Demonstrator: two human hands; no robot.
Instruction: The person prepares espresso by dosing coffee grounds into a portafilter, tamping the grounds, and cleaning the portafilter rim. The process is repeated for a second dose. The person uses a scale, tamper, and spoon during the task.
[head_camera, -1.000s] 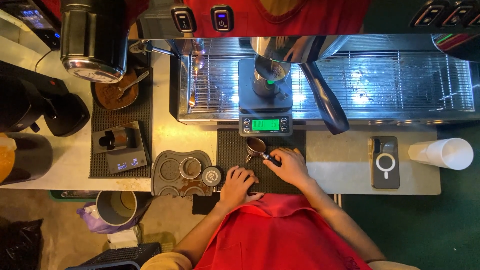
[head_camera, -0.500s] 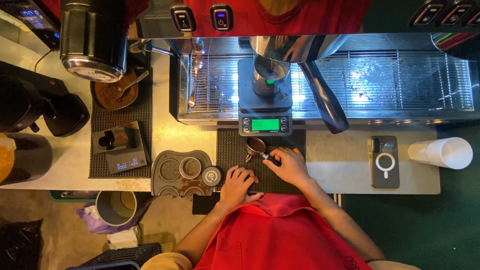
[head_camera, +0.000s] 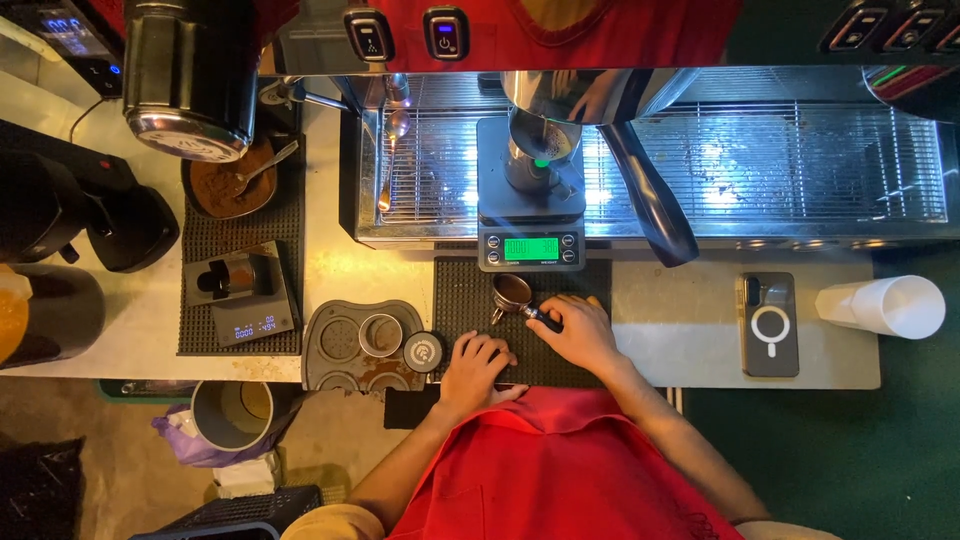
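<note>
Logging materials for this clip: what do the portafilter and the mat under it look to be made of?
Portafilter, held by the right hand: basket looks like polished metal, since it glints; handle seems dark plastic or rubber, mostly hidden. Mat: likely black rubber, matte with a fine ribbed texture.

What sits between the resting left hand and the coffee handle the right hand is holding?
Nothing visible. The left hand rests on the black mat, and only bare mat lies between it and the portafilter gripped by the right hand.
</note>
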